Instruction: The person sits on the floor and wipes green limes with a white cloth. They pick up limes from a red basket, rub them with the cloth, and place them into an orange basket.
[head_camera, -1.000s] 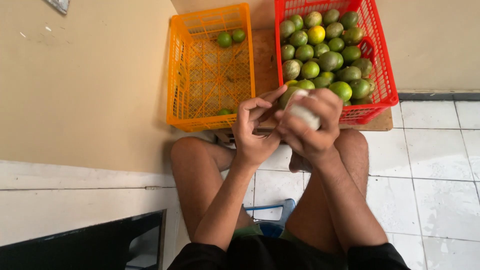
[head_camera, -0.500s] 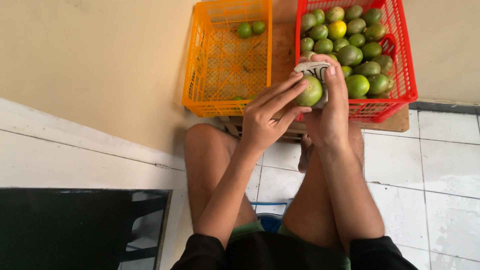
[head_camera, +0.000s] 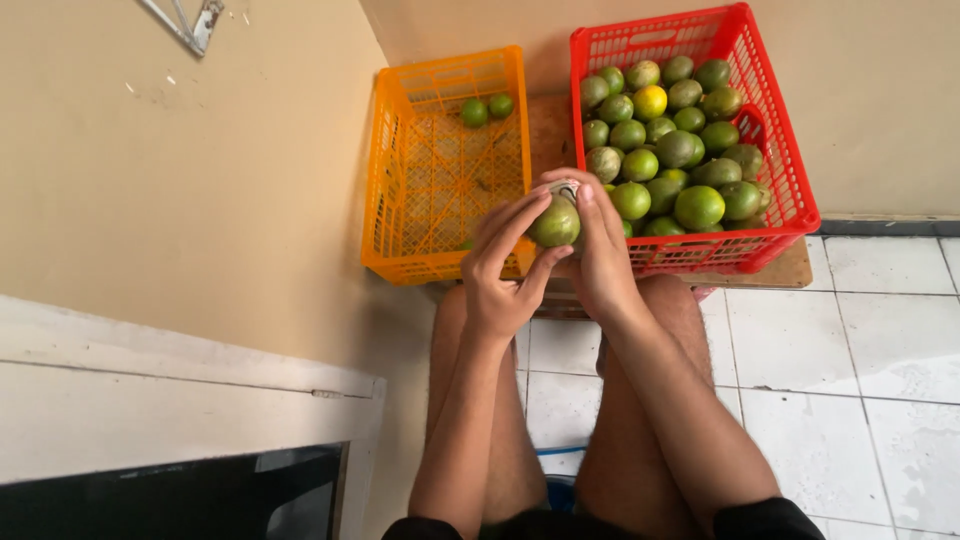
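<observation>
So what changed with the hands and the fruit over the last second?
The green fruit stays held by both hands, but they lifted it from near the knees to in front of the crates. The white wrap that covered it a second ago now shows only as a small bit at its top. The left hand cups it from the side, the right hand behind. The orange crate and red crate look unchanged.

Bare forearms, bare knees; dark, possibly black, shorts at frame bottom
</observation>
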